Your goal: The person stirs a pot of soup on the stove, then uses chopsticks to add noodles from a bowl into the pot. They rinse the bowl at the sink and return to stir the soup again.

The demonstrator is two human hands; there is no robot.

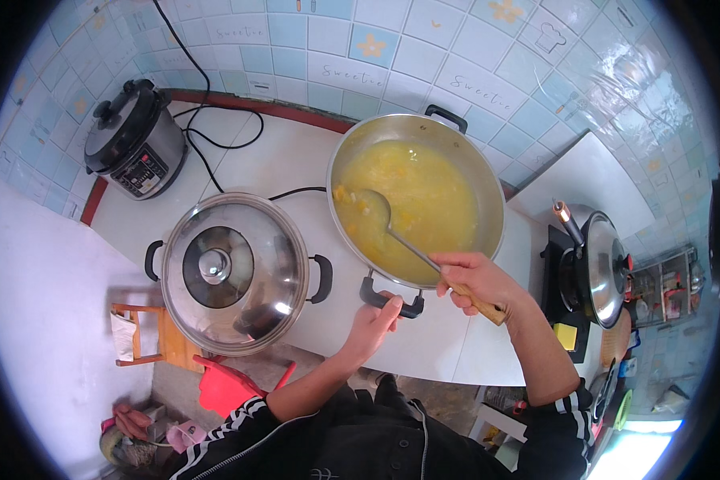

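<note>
A large metal pot (493, 198) stands on the white tiled counter, part filled with thin yellow soup (435, 198) that has orange-yellow chunks in it. With my right hand (483, 282) I grip the wooden handle of a metal ladle (417, 251). The ladle's bowl dips into the soup near the pot's left wall and is partly hidden by the liquid. My left hand (375, 324) holds the pot's near black handle (411, 309), thumb on top. To the left sits a second wide pot under a shiny lid (264, 240) with a glass centre.
An electric pressure cooker (135, 141) stands at the back left, its black cord (231, 147) looping across the counter (294, 144). On the right, a lidded wok (603, 270) rests on a black stove beside a yellow sponge (565, 336). Below are a red plastic chair (231, 384) and a wooden chair (177, 339).
</note>
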